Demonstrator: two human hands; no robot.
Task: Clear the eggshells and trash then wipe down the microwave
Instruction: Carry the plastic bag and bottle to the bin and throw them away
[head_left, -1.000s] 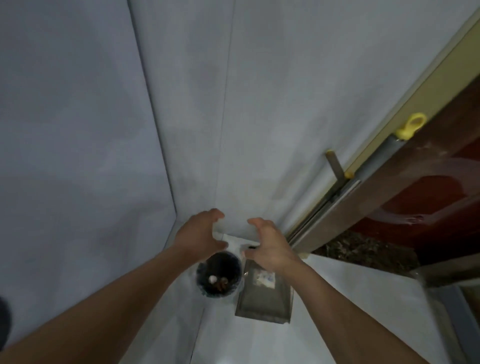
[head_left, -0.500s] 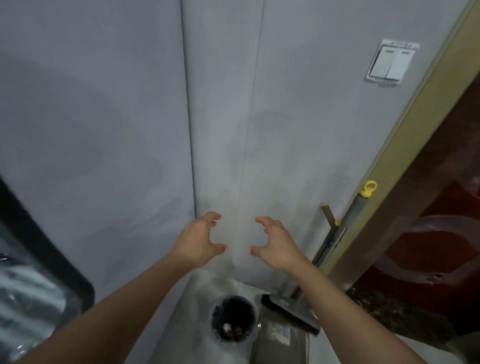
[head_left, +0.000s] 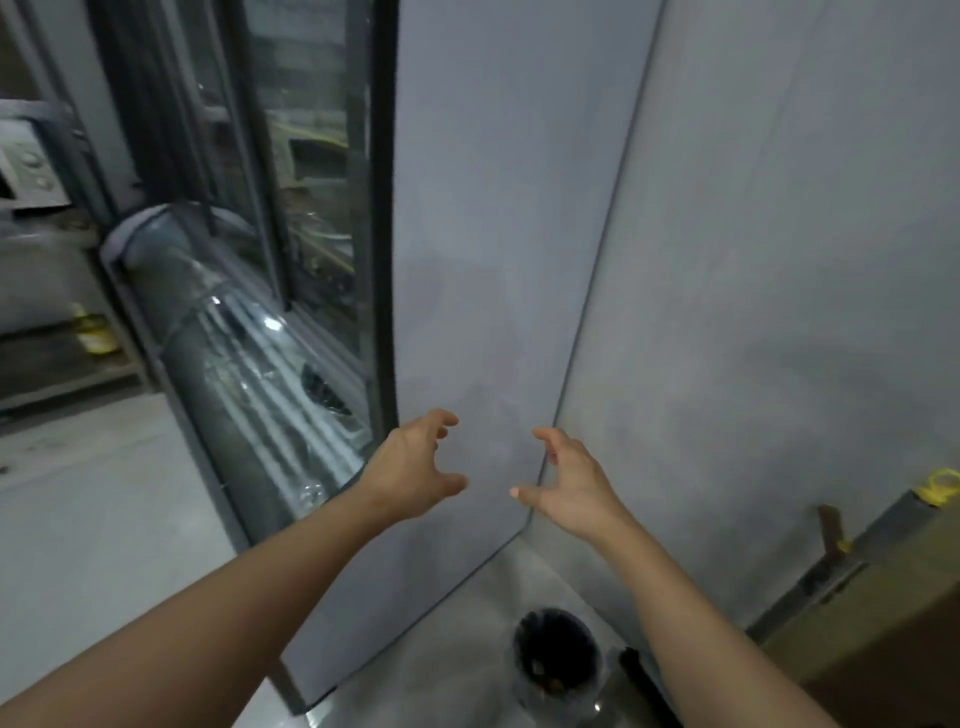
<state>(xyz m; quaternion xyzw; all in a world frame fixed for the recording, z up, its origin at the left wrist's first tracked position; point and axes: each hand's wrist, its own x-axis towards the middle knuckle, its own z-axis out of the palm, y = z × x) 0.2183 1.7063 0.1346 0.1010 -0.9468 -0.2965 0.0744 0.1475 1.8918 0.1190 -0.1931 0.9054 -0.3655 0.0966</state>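
A small round trash bin (head_left: 557, 656) with a dark liner stands on the floor in the wall corner, with bits of waste at its bottom. My left hand (head_left: 415, 470) and my right hand (head_left: 566, 483) are raised side by side well above the bin, in front of the grey wall. The fingers of both are loosely curled and hold nothing. A white microwave (head_left: 23, 169) with round knobs shows at the far left edge.
A glass display cabinet (head_left: 270, 332) with a dark frame stands left of the wall panel. A dustpan handle (head_left: 636, 670) sits right of the bin. A broom with a yellow tip (head_left: 937, 486) leans by the door frame at the right.
Both hands have lifted away from the bin, empty. The view has swung up and to the left, bringing the glass cabinet and the microwave into sight.
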